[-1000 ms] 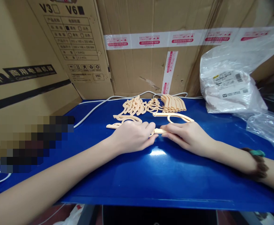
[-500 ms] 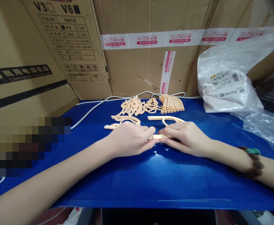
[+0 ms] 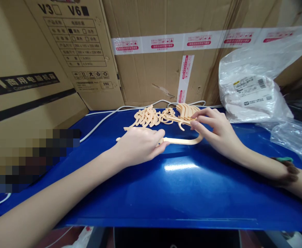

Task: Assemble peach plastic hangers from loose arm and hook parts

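My left hand (image 3: 140, 144) is closed around one end of a cream plastic hanger (image 3: 183, 141), just above the blue tabletop. Its lower bar runs rightward from the left fingertips and bends up under my right hand (image 3: 214, 129). With thumb and forefinger, my right hand pinches the upper bar near the bend; its other fingers are loosely curled. A small curved hook (image 3: 181, 126) hangs below that upper bar. More cream pieces (image 3: 127, 128) lie partly hidden behind my left hand.
Behind the hands are a pile of wavy cream pieces (image 3: 147, 116), small hooks (image 3: 167, 113) and a row of stacked curved arms (image 3: 185, 111). A white cable (image 3: 101, 124) runs along the back. Cardboard boxes (image 3: 145, 75) wall the rear; a plastic bag (image 3: 243, 100) sits at right.
My right hand has moved up and to the right, off the joint by the left fingertips, to the hanger's upper bar. The lower bar now shows. My left hand has risen slightly.
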The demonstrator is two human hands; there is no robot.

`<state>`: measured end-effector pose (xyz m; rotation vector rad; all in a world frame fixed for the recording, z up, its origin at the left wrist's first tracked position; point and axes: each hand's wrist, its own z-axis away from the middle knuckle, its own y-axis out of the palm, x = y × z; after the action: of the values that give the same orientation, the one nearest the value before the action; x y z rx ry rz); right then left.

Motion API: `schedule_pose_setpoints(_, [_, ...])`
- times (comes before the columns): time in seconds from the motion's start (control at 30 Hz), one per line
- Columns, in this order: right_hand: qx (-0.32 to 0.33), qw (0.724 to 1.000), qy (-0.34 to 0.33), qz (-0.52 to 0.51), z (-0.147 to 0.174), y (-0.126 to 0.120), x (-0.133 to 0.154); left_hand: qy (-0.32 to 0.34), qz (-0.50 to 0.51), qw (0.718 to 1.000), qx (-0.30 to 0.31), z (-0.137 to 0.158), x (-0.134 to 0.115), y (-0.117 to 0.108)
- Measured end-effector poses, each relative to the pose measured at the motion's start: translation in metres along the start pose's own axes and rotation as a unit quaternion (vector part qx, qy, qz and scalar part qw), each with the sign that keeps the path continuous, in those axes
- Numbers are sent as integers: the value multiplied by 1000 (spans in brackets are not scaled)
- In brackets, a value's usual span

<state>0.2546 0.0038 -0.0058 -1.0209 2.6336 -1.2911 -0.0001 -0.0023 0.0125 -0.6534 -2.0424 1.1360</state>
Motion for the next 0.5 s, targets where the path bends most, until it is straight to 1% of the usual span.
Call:
schedule_pose_setpoints(0.1, [29, 999, 29, -16, -2, 6, -10, -15, -5, 1000, 10, 0, 1, -2])
schedule_pose_setpoints(0.2, [87, 995, 54, -22, -2, 9, -13, -7, -1, 1000, 1, 0, -2, -3])
schedule_pose_setpoints(0.27, [119, 991, 57, -27, -2, 9, -12, 2, 6, 1000, -1, 0, -3, -4])
schedule_pose_setpoints(0.5, [155, 986, 43, -41, 0, 10, -7, 32, 41, 999, 13, 1, -3, -6])
